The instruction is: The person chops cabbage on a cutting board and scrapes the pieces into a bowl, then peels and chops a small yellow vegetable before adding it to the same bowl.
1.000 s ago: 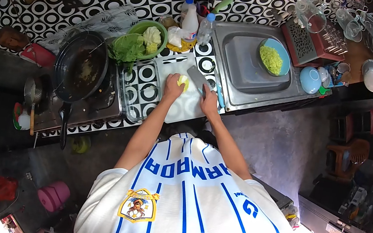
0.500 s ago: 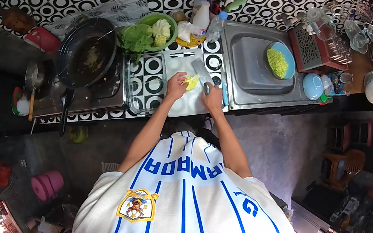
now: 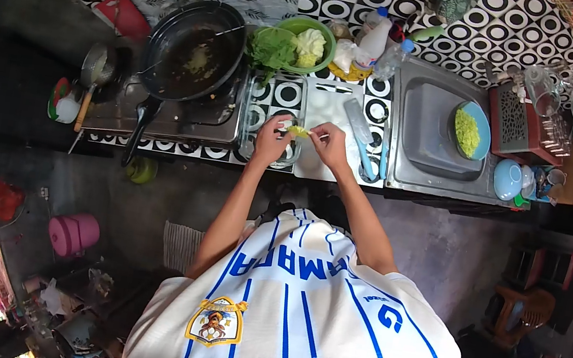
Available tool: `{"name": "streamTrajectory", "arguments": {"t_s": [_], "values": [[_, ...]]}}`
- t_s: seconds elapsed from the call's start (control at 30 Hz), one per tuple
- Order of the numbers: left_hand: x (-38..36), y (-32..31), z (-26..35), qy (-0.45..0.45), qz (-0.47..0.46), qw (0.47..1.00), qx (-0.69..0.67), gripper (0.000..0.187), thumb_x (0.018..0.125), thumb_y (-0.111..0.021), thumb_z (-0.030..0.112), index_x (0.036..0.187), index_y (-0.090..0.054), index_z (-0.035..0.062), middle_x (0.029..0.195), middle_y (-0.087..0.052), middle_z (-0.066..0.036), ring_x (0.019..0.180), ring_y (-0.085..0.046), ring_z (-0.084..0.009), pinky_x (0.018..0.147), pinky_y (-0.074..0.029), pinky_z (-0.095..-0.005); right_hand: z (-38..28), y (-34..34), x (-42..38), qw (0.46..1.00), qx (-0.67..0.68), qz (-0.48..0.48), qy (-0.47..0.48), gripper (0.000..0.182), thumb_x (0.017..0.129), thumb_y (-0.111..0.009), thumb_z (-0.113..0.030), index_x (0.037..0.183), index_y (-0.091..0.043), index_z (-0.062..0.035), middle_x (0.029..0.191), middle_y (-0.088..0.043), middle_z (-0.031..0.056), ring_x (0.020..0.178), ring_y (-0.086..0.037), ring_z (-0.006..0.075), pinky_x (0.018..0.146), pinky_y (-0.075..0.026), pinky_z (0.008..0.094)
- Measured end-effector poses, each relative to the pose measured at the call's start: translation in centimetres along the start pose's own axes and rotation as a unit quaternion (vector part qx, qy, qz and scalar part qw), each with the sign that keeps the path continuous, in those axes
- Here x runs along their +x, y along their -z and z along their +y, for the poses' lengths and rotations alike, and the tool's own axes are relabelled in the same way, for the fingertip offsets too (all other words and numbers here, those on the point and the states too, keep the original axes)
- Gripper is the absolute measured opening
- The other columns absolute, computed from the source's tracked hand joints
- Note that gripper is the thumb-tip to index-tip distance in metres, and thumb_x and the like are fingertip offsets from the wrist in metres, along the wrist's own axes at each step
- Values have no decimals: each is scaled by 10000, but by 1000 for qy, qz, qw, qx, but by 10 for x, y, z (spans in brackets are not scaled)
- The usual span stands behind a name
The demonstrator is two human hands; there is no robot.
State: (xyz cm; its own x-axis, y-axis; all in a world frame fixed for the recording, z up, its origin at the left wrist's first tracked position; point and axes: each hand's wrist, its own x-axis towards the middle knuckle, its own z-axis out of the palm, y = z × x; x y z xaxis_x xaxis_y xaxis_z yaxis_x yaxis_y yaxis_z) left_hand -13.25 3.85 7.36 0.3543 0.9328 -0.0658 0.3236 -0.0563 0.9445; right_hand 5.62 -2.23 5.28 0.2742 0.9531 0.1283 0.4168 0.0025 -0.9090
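Observation:
Between my two hands is a small yellow-green cabbage leaf (image 3: 299,131), pinched at both ends over the left side of a white cutting board (image 3: 314,163). My left hand (image 3: 272,141) is closed on its left end, near a clear glass dish (image 3: 249,114). The fingers of my right hand (image 3: 331,145) grip its right end. On the board's right edge lies a knife (image 3: 360,123) with a wide blade and a blue handle, apart from both hands. Another thin blue handle (image 3: 383,163) lies just right of it.
Left is a large black pan (image 3: 198,52) on the stove, its handle jutting forward. Behind the board stand a green bowl (image 3: 329,45) of vegetables and several bottles (image 3: 374,41). On the right, a blue bowl (image 3: 484,128) of shredded greens sits in the sink area (image 3: 409,93).
My right hand has let go of the knife and moved left to take the leaf's other end. The knife now lies by itself. The whole view has shifted.

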Motion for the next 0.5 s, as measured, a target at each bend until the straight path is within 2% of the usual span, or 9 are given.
{"name": "streamTrajectory", "arguments": {"t_s": [0.07,0.1,0.2,0.23,0.33,0.37,0.47,0.5], "values": [[-11,6,3,21,24,999,-14,439,829,-744,64,1250,-623,76,1231,-646,-100,1085,-642,-226,850,-564,-355,-4,0,-2,998,-37,-23,51,84,814,-763,-47,855,-703,-5,767,-656,91,610,-629,164,561,-509,277],[-12,3,-19,16,33,998,-45,439,843,-740,83,1265,-619,74,1228,-658,-101,1071,-650,-214,827,-550,-332,-13,1,-3,995,-71,-50,52,68,788,-744,-39,825,-692,-17,776,-634,110,653,-638,232,591,-524,332],[-30,9,-22,61,29,997,-35,436,854,-739,104,1272,-618,71,1222,-673,-97,1044,-662,-200,786,-528,-299,-17,-6,-3,967,-181,-61,170,70,750,-715,-39,812,-686,-26,826,-634,124,760,-649,293,654,-535,390],[-37,11,-21,63,34,997,-14,418,874,-724,112,1275,-617,55,1219,-680,-103,1021,-670,-181,762,-506,-269,-20,-8,-2,962,-202,-85,161,63,746,-662,-60,800,-682,-33,861,-631,131,856,-632,334,731,-526,426],[-53,14,-16,77,48,995,-42,391,892,-708,103,1267,-618,36,1229,-675,-119,1018,-670,-167,762,-509,-268,-21,-16,4,927,-261,-128,239,83,766,-622,-72,800,-686,-33,883,-628,127,877,-619,332,768,-516,421],[-59,16,-14,110,38,992,-53,403,909,-687,83,1298,-591,42,1271,-650,-130,1100,-627,-179,912,-506,-314,-21,-21,5,900,-328,-182,222,119,803,-588,-94,814,-689,-32,946,-643,103,996,-600,285,834,-507,384],[-75,24,-13,126,76,987,-60,397,912,-682,82,1295,-590,34,1267,-651,-129,1100,-623,-174,899,-506,-303,-23,-27,5,866,-369,-219,257,132,804,-583,-108,820,-698,-46,963,-653,93,1028,-589,270,840,-506,375],[-78,26,-15,100,96,989,-53,379,915,-680,89,1281,-599,30,1250,-658,-126,1077,-631,-170,888,-504,-292,-20,-31,4,870,-356,-223,258,131,800,-585,-108,815,-705,-58,993,-665,87,1054,-579,264,857,-499,371]]}}
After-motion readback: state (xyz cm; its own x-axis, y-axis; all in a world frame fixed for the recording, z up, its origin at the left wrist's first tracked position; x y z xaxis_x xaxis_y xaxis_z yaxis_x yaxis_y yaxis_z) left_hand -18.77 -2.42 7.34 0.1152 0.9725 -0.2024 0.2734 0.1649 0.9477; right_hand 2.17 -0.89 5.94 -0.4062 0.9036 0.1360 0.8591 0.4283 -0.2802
